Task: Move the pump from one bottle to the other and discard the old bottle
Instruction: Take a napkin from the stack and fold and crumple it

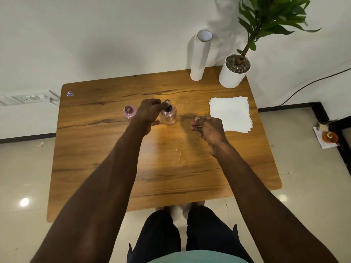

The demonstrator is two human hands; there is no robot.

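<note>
Two small pink clear bottles stand on the wooden table (114,177). The left bottle (129,112) has an open neck with no pump. On the right bottle (169,115) sits the black pump (168,105). My left hand (149,112) reaches between the bottles, and its fingertips pinch the pump's collar. To the right of that bottle my right hand (208,128) hovers just above the table, fingers loosely curled and empty, a short gap from the bottle.
A stack of white paper napkins (230,113) lies right of my right hand. A white paper roll (200,56) and a potted plant (234,72) stand at the table's far right corner. An orange bottle (329,137) sits on the floor at the right.
</note>
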